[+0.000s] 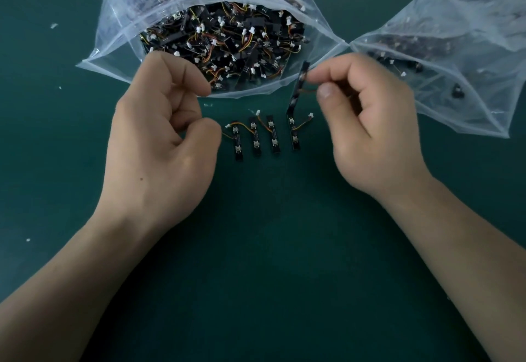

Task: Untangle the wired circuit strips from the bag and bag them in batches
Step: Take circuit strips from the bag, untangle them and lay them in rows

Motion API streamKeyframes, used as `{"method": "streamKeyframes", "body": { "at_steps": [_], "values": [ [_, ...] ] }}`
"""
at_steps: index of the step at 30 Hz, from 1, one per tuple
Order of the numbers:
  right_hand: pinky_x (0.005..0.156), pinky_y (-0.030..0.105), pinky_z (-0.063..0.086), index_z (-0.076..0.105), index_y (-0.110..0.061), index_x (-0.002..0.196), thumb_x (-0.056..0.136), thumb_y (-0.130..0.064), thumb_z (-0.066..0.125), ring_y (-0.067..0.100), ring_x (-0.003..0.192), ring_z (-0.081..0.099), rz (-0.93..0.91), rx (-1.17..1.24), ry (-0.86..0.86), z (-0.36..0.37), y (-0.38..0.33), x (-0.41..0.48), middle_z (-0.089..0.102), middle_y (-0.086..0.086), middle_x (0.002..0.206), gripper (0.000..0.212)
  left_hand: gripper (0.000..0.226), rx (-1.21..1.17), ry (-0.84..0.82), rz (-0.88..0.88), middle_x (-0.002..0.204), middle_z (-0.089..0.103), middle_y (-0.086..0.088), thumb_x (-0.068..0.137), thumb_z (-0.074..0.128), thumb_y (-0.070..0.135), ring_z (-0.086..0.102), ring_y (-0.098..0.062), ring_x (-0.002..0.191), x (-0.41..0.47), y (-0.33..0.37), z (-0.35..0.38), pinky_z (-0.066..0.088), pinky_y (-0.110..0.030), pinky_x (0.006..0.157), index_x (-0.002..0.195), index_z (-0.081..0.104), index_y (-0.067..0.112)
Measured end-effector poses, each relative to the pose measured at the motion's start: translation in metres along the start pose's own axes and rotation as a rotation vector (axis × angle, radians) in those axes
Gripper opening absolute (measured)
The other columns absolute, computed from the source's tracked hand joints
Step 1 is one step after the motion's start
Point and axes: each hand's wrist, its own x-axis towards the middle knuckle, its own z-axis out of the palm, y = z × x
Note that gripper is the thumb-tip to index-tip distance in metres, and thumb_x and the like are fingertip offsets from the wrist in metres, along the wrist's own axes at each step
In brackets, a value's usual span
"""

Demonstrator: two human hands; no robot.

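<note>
dark green mat (270, 247) covers the work surface. a large clear plastic zip bag (119, 48) lies at the top centre with its mouth open toward the person. it is packed with a tangle of black circuit strips (227, 40) with orange and yellow wires and white connectors. a second clear bag (455, 34) lies at the upper right, its corner touching the first; it holds a few dark parts, too hazy behind the plastic to identify.

four strips lie in a row on the mat just below the large bag's mouth, roughly parallel and apart from one another: leftmost strip (237, 145), second strip (255, 139), third strip (273, 136), fourth strip (294, 134). each has its wire curling off at the upper end.

right hand (375, 128): thumb and forefinger pinch a fifth strip (299, 88) at its upper part and wire. the strip hangs nearly upright, its lower end at the top of the fourth strip. the area is blurred, so i cannot tell whether they touch.

left hand (159, 145): fingers loosely curled, holding nothing. it sits just left of the row, thumb tip near the leftmost strip's wire.

small white scraps (54, 25) are scattered on the left of the mat.
</note>
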Motion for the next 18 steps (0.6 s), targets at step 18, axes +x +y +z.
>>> {"method": "streamKeyframes", "body": {
  "at_steps": [18],
  "values": [
    [0.068,0.019,0.046,0.061,-0.001,0.094,0.093,0.006,0.067,0.016,0.071,0.062,-0.130,0.182,-0.102,0.002,-0.011,-0.009,0.065,0.002,0.076,0.010,0.046,-0.134,0.065,0.076,0.062,0.037,-0.001,0.076,0.039,-0.007,0.030,-0.019,0.056,0.007,-0.006,-0.002,0.025,-0.023,0.053,0.098,0.054,0.031]
  ]
}}
